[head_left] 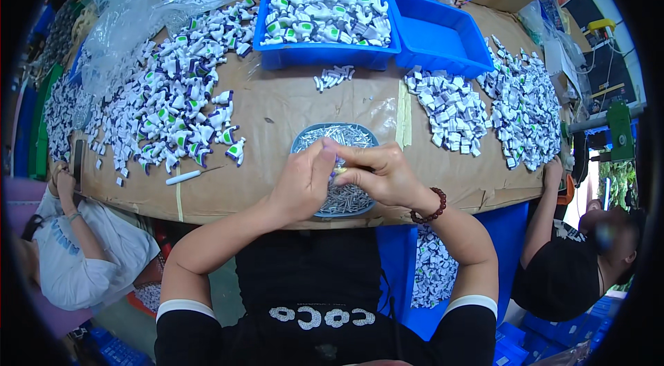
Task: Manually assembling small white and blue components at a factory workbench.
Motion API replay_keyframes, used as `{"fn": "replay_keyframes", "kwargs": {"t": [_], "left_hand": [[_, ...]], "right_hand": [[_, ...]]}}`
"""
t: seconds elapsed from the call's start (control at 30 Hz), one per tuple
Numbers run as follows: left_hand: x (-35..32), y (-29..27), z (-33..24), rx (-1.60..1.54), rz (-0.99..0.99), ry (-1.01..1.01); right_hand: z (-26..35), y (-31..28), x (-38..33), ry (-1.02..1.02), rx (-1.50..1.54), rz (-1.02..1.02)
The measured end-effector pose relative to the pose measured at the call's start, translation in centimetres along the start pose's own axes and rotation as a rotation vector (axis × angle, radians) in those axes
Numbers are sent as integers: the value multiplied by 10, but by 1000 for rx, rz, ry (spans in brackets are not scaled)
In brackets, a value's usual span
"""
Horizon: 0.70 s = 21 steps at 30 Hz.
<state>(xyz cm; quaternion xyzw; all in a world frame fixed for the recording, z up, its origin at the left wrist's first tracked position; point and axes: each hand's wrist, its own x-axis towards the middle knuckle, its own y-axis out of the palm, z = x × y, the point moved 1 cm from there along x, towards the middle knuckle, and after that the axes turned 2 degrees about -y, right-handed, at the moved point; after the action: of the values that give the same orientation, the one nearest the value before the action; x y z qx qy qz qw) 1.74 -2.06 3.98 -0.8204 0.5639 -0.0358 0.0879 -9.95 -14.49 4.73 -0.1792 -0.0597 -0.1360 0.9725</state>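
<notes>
My left hand point(303, 183) and my right hand point(384, 176) meet fingertip to fingertip in front of me, both closed in a pinch. Bits of purple and pale yellow show between the fingers, but the small thing there is mostly hidden. Directly below them is a blue-rimmed tub point(296, 145) full of short silvery metal pins point(346, 201). A dark red bead bracelet point(430, 205) circles my right wrist.
White, purple and green plastic parts point(183, 103) are heaped at left; small white pieces point(449, 110) lie at right. Behind stand a filled blue bin point(325, 56) and another blue bin point(436, 38). A white-handled pointed tool point(183, 177) lies left. People sit at both sides.
</notes>
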Motion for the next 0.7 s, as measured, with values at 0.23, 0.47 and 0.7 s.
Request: {"fn": "replay_keyframes", "kwargs": {"t": [0.23, 0.47, 0.7], "left_hand": [[22, -7, 20, -487, 257, -268], [20, -10, 10, -546, 260, -340], [12, -6, 5, -280, 209, -225]], "right_hand": [[6, -15, 4, 142, 114, 104], [8, -16, 1, 168, 145, 110], [5, -9, 4, 38, 81, 72]]}}
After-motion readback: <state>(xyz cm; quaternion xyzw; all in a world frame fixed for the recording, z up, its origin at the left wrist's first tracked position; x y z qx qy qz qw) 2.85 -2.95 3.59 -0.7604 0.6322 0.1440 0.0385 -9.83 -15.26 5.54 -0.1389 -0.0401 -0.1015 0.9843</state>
